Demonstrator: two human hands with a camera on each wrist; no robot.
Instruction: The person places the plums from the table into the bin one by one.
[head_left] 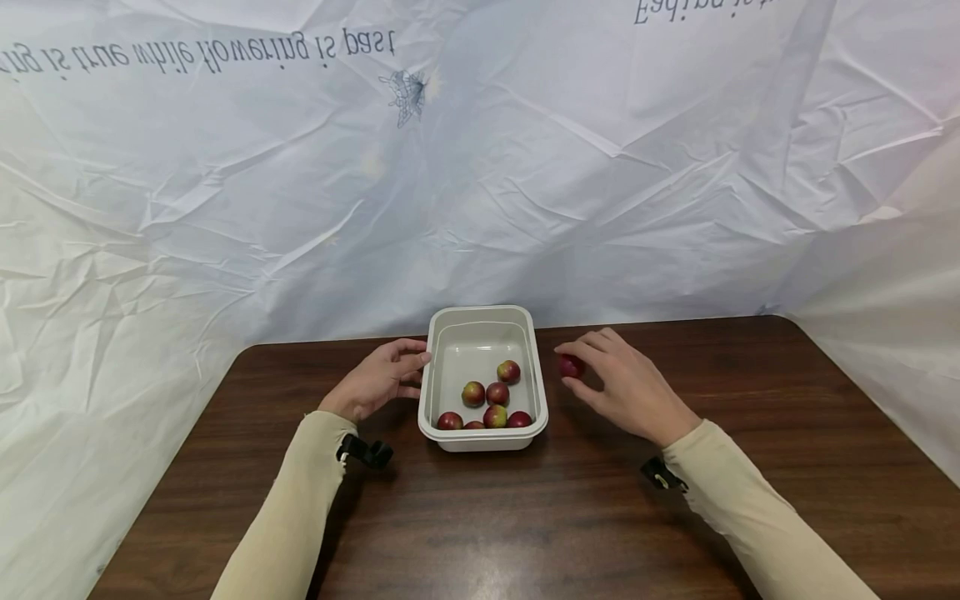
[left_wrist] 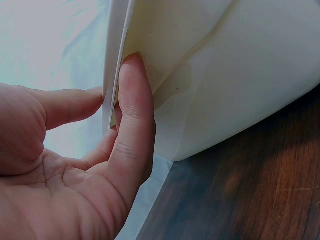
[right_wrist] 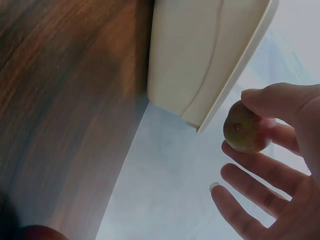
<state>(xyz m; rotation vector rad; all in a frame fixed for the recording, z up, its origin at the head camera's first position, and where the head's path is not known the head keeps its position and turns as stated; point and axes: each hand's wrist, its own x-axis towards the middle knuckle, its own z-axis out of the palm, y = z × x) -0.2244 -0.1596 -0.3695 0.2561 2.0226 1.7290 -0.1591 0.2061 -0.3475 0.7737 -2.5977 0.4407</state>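
A pale grey rectangular tub (head_left: 482, 440) stands upright on the table, with several red and yellow-green plums (head_left: 497, 393) on its floor, mostly toward the near end. My left hand (head_left: 382, 377) pinches the tub's left rim, thumb on one side and fingers on the other, close under the lip in the left wrist view. Just to the right of the tub, my right hand (head_left: 626, 379) holds one plum (right_wrist: 245, 127) between thumb and fingers. That plum is raised beside the tub's outer wall (right_wrist: 185, 55), while the other fingers spread loosely.
The dark wood table (head_left: 480, 533) reaches back to a wrinkled white sheet (head_left: 480, 208) with printed lettering, hanging close behind the tub. A dark red round thing (right_wrist: 40, 233) shows at the lower left corner of the right wrist view. Black straps sit on both wrists.
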